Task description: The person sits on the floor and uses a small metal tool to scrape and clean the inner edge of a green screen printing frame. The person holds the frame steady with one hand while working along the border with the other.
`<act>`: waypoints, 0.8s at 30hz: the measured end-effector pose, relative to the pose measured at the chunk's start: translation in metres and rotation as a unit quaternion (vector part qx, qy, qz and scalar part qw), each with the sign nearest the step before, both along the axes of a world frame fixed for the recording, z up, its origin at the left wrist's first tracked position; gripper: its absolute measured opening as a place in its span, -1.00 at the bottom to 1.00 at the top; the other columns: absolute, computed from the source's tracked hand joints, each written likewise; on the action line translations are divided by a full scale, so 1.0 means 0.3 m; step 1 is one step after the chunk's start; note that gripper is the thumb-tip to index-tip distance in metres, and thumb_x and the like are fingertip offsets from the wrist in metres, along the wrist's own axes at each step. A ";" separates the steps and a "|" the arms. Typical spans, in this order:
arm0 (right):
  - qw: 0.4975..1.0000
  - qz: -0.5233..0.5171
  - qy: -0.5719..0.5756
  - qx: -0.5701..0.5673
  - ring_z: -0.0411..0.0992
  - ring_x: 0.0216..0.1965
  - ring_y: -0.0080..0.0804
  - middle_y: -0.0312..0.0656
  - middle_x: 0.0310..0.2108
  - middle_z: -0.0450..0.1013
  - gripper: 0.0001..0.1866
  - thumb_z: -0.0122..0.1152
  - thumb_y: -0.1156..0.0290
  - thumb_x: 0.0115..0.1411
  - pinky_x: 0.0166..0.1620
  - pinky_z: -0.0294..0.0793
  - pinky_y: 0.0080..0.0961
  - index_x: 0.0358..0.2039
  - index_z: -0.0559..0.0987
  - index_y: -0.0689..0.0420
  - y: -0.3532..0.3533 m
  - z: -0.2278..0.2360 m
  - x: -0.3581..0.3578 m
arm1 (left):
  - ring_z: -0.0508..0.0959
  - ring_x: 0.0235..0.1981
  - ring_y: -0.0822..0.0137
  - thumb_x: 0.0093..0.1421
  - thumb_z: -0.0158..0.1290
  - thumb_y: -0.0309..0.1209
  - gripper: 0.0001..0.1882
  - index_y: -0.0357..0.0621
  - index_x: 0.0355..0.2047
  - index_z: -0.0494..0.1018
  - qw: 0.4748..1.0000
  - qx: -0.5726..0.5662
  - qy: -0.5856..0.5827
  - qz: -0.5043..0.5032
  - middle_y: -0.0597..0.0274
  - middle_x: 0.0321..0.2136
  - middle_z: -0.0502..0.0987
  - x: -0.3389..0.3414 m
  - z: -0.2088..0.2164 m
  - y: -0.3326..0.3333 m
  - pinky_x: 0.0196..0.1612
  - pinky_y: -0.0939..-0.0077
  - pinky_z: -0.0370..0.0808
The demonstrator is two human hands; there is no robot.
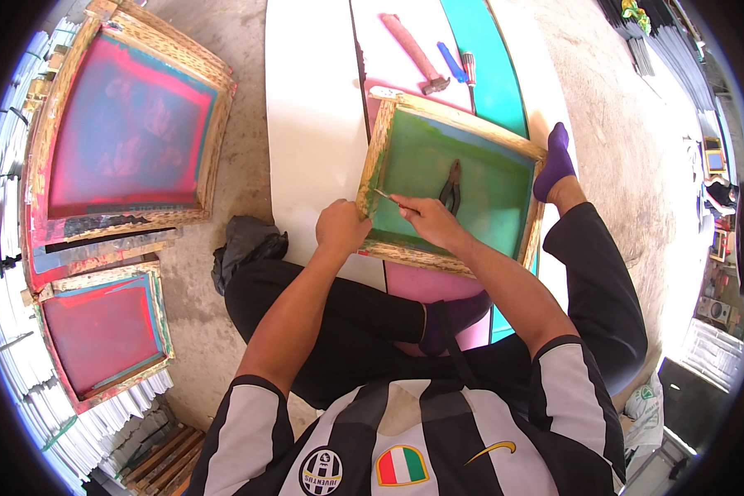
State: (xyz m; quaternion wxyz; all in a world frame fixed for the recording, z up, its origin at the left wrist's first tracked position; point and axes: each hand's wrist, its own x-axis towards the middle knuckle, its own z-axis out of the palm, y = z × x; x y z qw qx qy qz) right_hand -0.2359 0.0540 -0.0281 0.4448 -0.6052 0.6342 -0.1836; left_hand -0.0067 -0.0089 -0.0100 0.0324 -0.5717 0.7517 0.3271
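Observation:
A wooden screen-printing frame (463, 117) with green mesh lies tilted on the boards before me. My left hand (341, 225) is closed around its left rail near the lower corner. In my closed right hand (430, 221) is a thin metal tool (386, 197) with a reddish handle, its tip by the inner edge of that rail. Whether the tip touches the wood, I cannot tell. Dark-handled pliers (452, 188) rest on the mesh, just beyond my right hand. My right foot, in a purple sock (556, 165), is against the frame's upper right corner.
Past the frame lie a hammer (413, 51), a blue-handled tool (451, 62) and a screwdriver (469, 68). Two more screen frames, one large (211, 157) and one smaller (161, 318), stand at left beside stacked white sheets. A black plastic bag (252, 246) sits by my left knee.

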 end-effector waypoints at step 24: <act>0.993 -0.008 0.067 -0.096 0.58 -0.35 -0.29 -0.13 -0.31 0.63 -0.57 0.13 0.22 0.52 -0.17 0.58 -0.33 0.35 0.57 -0.30 0.011 -0.001 -0.015 | 0.72 -0.20 -0.13 0.12 0.38 -0.18 -0.63 -0.31 -0.32 0.72 1.000 -0.004 0.002 -0.012 -0.12 -0.24 0.66 0.005 -0.002 -0.001 -0.10 0.01 0.66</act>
